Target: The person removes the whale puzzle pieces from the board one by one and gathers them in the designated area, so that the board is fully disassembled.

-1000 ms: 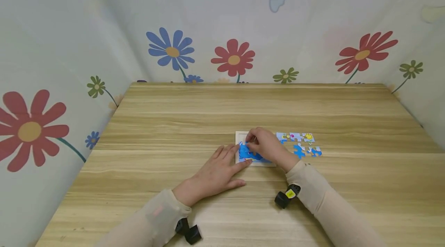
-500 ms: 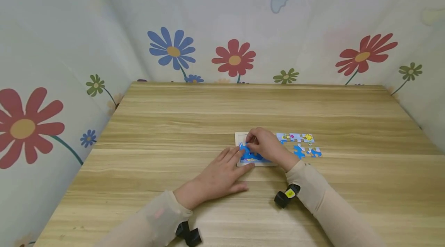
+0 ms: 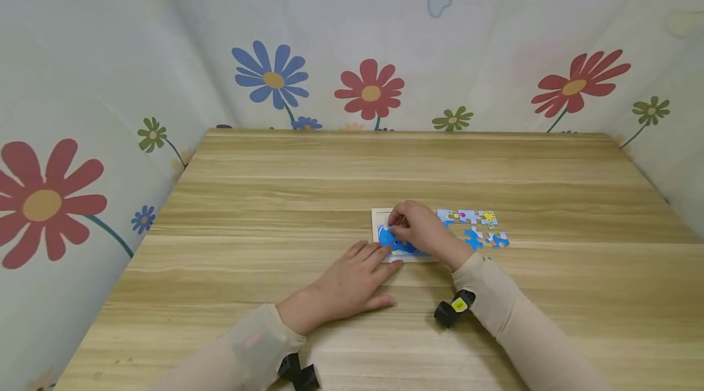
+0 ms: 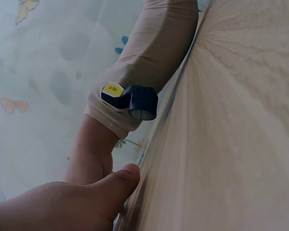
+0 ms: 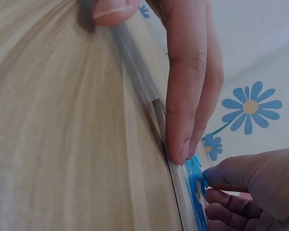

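A small wooden puzzle tray [image 3: 376,217] lies mid-table with blue jigsaw pieces [image 3: 404,247] in its lower part. My right hand [image 3: 426,232] is over the tray, covering much of it. In the right wrist view its thumb and fingers pinch a blue puzzle piece [image 5: 204,179] low over the picture. My left hand [image 3: 346,284] lies palm down at the tray's lower left, fingers extended. Its fingertips [image 5: 179,156] reach over the tray's near edge onto the picture. In the left wrist view only the thumb side of the left hand [image 4: 86,202] shows.
Several loose puzzle pieces [image 3: 467,217] lie right of the tray in two rough rows, one with a yellow sun [image 3: 488,218]. The wooden table [image 3: 275,195] runs back to a flower-printed cloth [image 3: 308,12]. Both wrists carry black camera mounts [image 3: 453,310].
The left hand has shifted slightly right and toward the tray's near edge, its fingertips lower on the picture. The right hand stays in nearly the same place, fingers still pinched.
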The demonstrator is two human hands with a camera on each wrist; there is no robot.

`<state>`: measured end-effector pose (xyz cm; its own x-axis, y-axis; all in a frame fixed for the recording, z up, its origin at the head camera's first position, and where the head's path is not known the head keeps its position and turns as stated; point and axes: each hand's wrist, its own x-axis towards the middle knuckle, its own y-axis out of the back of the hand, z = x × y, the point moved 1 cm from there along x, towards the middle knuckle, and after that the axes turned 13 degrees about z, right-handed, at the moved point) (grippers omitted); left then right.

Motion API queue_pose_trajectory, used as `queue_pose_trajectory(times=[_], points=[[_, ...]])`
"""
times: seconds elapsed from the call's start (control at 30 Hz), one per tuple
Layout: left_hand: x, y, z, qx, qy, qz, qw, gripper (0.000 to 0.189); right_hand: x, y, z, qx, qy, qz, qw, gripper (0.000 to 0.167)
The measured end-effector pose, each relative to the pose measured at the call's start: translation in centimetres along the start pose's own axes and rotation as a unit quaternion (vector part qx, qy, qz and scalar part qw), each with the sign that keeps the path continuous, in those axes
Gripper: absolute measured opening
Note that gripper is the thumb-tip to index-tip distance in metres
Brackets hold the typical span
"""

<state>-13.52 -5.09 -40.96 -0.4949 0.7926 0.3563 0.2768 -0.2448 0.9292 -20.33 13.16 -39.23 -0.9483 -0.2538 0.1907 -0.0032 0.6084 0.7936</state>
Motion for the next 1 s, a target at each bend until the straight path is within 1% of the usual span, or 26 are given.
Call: queue_pose_trajectory(times=[0.43, 0.57, 0.7, 0.87, 1.0], points=[[0.1, 0.3, 0.1, -0.013, 0.016, -0.008, 0.9998, 0.061, 0.1, 0.2, 0.1, 0.017, -0.007, -0.007, 0.9998, 0.004], [0.1, 0.2, 0.2, -0.014, 0.016, -0.007, 0.9997, 0.061, 0.0, 0.3, 0.1, 0.020, 0.003, -0.002, 0.9998, 0.004], [0.0, 0.2, 0.2, -0.016, 0.016, -0.006, 0.9997, 0.061, -0.1, 0.7, 0.0, 0.029, 0.011, 0.002, 0.9995, 0.004], [0.0, 0.1, 0.1, -0.019, 0.018, -0.006, 0.9996, 0.061, -0.2, 1.6, -0.3, 0.043, 0.006, 0.006, 0.9990, 0.003], [0.1, 0.2, 0.1, -0.023, 0.020, -0.015, 0.9994, 0.061, -0.4, 2.4, -0.2, 0.048, 0.005, 0.004, 0.9988, 0.004]])
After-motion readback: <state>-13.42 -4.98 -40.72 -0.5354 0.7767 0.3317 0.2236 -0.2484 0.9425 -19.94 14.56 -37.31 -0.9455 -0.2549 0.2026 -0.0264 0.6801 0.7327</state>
